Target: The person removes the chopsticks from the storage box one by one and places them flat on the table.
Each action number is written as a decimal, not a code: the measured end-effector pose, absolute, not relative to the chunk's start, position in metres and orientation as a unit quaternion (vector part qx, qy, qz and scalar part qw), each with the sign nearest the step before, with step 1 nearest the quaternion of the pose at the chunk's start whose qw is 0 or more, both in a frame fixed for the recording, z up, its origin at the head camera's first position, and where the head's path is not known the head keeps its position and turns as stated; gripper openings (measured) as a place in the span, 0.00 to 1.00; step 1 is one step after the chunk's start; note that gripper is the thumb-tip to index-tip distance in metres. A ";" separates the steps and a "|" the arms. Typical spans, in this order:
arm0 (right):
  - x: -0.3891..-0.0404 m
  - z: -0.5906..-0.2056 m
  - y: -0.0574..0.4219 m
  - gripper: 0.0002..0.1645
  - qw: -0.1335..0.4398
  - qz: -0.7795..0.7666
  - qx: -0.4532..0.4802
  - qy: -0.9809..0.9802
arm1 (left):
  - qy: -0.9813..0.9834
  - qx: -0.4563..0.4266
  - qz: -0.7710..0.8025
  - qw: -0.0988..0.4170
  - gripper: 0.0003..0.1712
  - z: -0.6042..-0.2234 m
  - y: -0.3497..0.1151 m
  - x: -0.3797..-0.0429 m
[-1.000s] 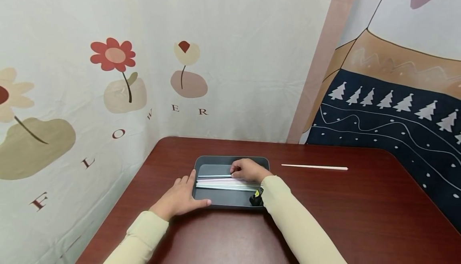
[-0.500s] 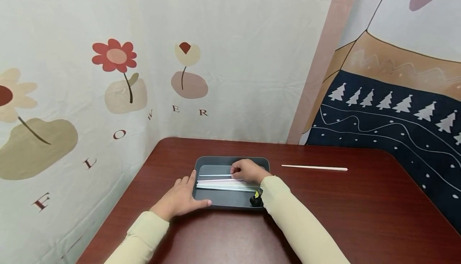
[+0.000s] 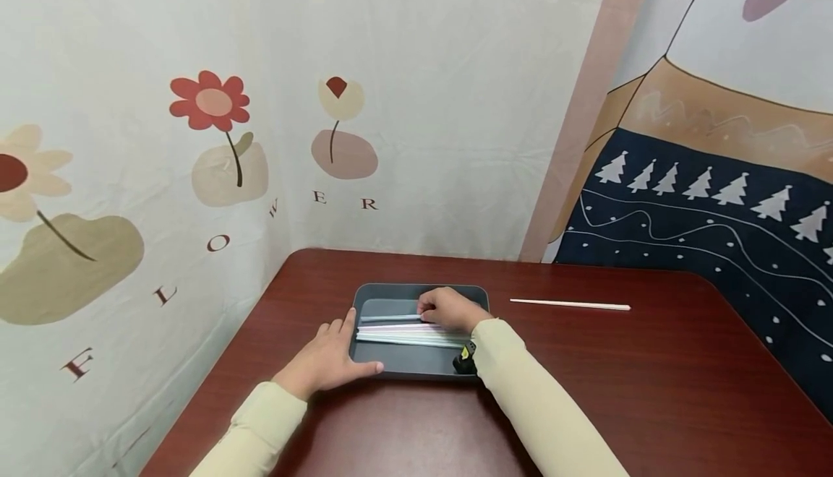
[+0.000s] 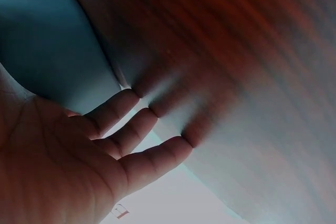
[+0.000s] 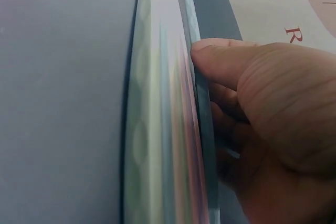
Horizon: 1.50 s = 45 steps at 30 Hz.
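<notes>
A shallow dark grey tray (image 3: 416, 370) lies on the table with a row of long, thin pastel strips (image 3: 403, 334) along its middle. My right hand (image 3: 450, 309) reaches over the tray's right end and pinches a pale blue strip (image 3: 390, 318) between thumb and fingers, just behind the row. In the right wrist view the thumb lies against that blue strip (image 5: 208, 145), close alongside the pastel strips (image 5: 170, 129). My left hand (image 3: 325, 358) rests at the tray's left end, fingers spread along the side and thumb at the front rim. Its fingers (image 4: 157, 160) look straight in the left wrist view.
A thin pale pinkish stick (image 3: 569, 304) lies on the red-brown table (image 3: 651, 390) to the right of the tray. A small black and yellow device (image 3: 465, 358) shows beside my right wrist. Printed cloth (image 3: 442, 101) hangs behind the table's far edge.
The pale blue strip looks slightly broader and a little turned in my right hand's pinch. Both hands stay where they were; the head view shifts slightly.
</notes>
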State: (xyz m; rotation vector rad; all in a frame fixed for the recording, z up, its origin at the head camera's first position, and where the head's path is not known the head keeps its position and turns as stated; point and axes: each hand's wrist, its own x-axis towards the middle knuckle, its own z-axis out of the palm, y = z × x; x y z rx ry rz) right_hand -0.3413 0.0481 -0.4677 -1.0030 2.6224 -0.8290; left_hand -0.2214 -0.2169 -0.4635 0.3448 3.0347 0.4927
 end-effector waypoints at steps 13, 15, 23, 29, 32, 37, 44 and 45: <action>-0.337 -0.440 0.056 0.07 0.083 -0.281 -0.347 0.891 | 0.982 0.116 0.151 0.014 0.76 -0.460 -0.216 -0.224; -0.337 -0.434 0.057 0.07 0.073 -0.274 -0.351 0.893 | 0.982 0.115 0.151 0.013 0.76 -0.460 -0.216 -0.224; -0.335 -0.414 0.068 0.07 0.036 -0.259 -0.365 0.893 | 0.981 0.114 0.158 0.010 0.75 -0.460 -0.217 -0.222; -0.329 -0.409 0.090 0.07 0.025 -0.250 -0.358 0.899 | 0.980 0.110 0.165 0.024 0.74 -0.464 -0.218 -0.221; -0.328 -0.411 0.108 0.07 0.017 -0.255 -0.347 0.902 | 0.979 0.111 0.167 0.024 0.74 -0.465 -0.218 -0.221; -0.326 -0.416 0.145 0.06 0.013 -0.273 -0.308 0.911 | 0.980 0.117 0.163 0.018 0.74 -0.465 -0.218 -0.222; -0.321 -0.421 0.196 0.05 0.010 -0.277 -0.260 0.925 | 0.980 0.117 0.158 0.020 0.75 -0.465 -0.218 -0.222; -0.320 -0.421 0.202 0.05 0.007 -0.277 -0.258 0.926 | 0.980 0.118 0.158 0.019 0.75 -0.465 -0.218 -0.222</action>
